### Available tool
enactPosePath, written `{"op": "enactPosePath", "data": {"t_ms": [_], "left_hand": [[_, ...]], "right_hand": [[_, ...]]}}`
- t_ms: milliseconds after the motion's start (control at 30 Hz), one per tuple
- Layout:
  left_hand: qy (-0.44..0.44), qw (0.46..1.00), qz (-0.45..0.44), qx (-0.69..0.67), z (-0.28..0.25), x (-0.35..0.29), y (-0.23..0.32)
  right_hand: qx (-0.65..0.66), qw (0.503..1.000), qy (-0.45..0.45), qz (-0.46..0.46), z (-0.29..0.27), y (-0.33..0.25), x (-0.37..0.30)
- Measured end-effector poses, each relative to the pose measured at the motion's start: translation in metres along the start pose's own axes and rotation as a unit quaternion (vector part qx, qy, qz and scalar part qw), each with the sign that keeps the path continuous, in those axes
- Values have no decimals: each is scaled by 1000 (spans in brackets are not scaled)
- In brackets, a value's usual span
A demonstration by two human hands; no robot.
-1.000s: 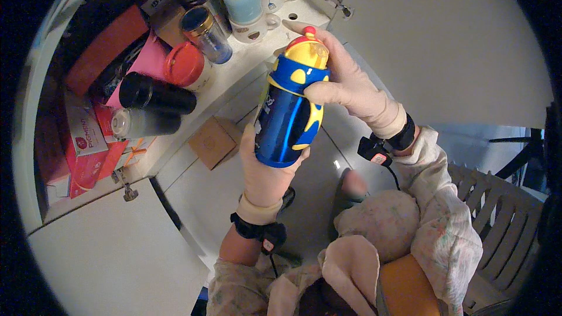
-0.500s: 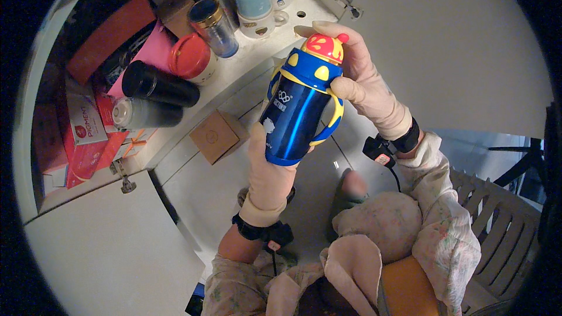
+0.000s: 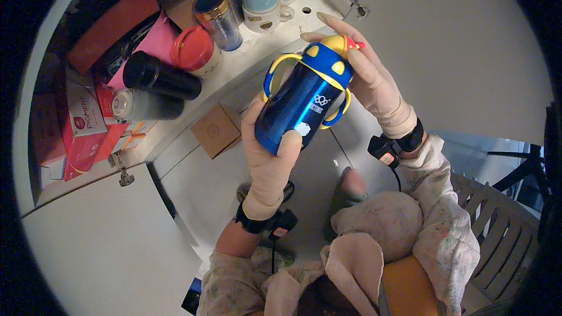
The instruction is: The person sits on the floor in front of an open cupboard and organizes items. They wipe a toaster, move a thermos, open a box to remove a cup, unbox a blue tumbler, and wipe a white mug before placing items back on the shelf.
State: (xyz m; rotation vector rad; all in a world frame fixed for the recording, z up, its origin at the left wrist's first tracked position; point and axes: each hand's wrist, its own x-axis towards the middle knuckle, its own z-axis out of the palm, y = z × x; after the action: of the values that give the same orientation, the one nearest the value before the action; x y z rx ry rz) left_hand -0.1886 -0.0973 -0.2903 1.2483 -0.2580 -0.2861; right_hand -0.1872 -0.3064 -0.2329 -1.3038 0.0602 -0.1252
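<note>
A blue children's thermos bottle (image 3: pixel 298 105) is tilted in front of me, its top toward the upper right. It has yellow-and-blue side handles (image 3: pixel 277 70) and a yellow-and-red lid (image 3: pixel 339 44). My gloved left hand (image 3: pixel 270 146) is wrapped round the lower body, thumb across the front. At the top, my gloved right hand (image 3: pixel 374 76) curves loosely round the lid, thumb at its near side. The index finger stretches out beyond it, and other fingertips show behind.
An open cabinet holds a black tumbler (image 3: pixel 161 76), a grey bottle (image 3: pixel 146 105), a red-lidded cup (image 3: pixel 194 50), a clear tumbler (image 3: pixel 219 20), mugs and boxes. Its doors (image 3: pixel 105 246) stand open. A small brown box (image 3: pixel 215 130) sits below; a slatted chair (image 3: pixel 497 216) is at right.
The bottle has turned about its length and tilted further right. My left thumb has moved onto its front. My right thumb has gone from the collar up to the lid.
</note>
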Motion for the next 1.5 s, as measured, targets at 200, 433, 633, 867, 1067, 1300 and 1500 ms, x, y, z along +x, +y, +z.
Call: {"op": "enactPosePath", "data": {"t_ms": [200,433,633,867,1067,1300,1500], "left_hand": [[-2,996,73,60,1,-2,1],[-5,1000,19,23,2,-1,9],[-81,996,42,18,2,1,13],[-89,989,70,91,7,0,15],[-57,997,34,36,13,-1,12],[-20,999,3,31,5,-4,14],[-4,998,-14,-61,-2,-9,4]], "right_hand": [[18,1000,-17,-15,-5,1,-1],[-42,999,13,-22,-3,2,2],[-87,995,53,-8,-1,-2,-1],[-32,997,66,31,-1,-2,-1],[-43,998,47,26,-2,-1,-3],[-37,998,42,-36,9,-12,-14],[-48,996,67,-41,16,-10,-18]]}}
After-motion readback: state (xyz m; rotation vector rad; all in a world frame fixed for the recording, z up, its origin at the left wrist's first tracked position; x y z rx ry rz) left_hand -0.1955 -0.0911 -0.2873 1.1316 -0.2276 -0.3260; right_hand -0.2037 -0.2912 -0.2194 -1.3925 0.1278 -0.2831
